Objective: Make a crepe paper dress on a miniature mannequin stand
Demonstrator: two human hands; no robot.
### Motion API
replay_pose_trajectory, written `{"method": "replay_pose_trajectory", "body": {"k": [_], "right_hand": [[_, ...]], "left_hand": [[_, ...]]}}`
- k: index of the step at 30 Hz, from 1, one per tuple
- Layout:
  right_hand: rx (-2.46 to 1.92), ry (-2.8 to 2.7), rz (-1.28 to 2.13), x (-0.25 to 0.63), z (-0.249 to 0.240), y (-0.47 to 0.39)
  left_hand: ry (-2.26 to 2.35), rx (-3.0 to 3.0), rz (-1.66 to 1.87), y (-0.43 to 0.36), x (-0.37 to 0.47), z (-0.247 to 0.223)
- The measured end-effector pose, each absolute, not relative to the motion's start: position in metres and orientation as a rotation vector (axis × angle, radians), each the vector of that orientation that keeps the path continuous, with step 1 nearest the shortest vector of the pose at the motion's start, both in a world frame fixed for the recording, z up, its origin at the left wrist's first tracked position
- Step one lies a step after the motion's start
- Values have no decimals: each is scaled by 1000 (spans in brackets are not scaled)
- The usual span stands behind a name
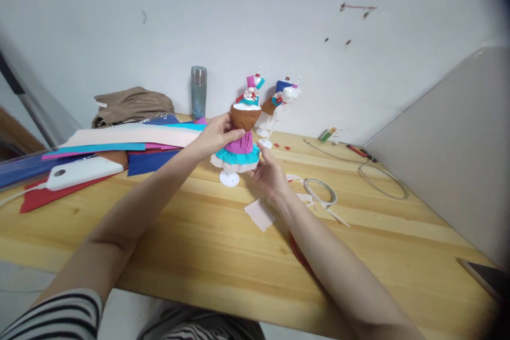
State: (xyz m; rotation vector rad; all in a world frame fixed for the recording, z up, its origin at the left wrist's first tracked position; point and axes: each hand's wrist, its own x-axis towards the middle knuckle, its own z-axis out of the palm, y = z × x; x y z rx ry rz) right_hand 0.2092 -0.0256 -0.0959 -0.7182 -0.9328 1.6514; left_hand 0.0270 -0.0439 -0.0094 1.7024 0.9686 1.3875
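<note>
A small mannequin doll (242, 135) on a white round stand wears a brown top, a purple waist and a teal and white ruffled skirt. It stands upright on the wooden table (199, 239). My left hand (217, 133) grips its torso from the left side. My right hand (269, 172) touches the lower edge of the skirt from the right, fingers curled under the ruffle. A second dressed mannequin (279, 103) stands just behind, near the wall.
Stacked coloured felt sheets (131, 141) and a white flat case (82, 171) lie at the left. A grey bottle (198, 91) and brown cloth (133, 105) sit by the wall. A coiled white cable (321, 191), a pink scrap (260, 214) and thin wires (378, 180) lie at the right.
</note>
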Motion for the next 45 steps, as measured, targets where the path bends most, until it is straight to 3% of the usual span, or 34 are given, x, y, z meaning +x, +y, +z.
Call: {"method": "replay_pose_trajectory", "body": {"k": [12, 25, 34, 38, 40, 45], "right_hand": [[-645, -709, 1365, 204, -92, -35], [-784, -680, 1689, 210, -86, -33], [-866, -866, 1348, 223, -91, -32], [-836, -1243, 1067, 219, -84, -39], [-862, -1288, 1129, 214, -85, -40], [-856, -919, 1652, 212, -97, -38]], "left_hand": [[1012, 1746, 1465, -41, 29, -12], [976, 1785, 1464, -44, 31, -11], [978, 1796, 1474, -40, 32, -15], [948, 1827, 1471, -38, 32, -16], [955, 1846, 1451, -37, 30, -15], [1013, 1867, 1452, -34, 24, -14]]}}
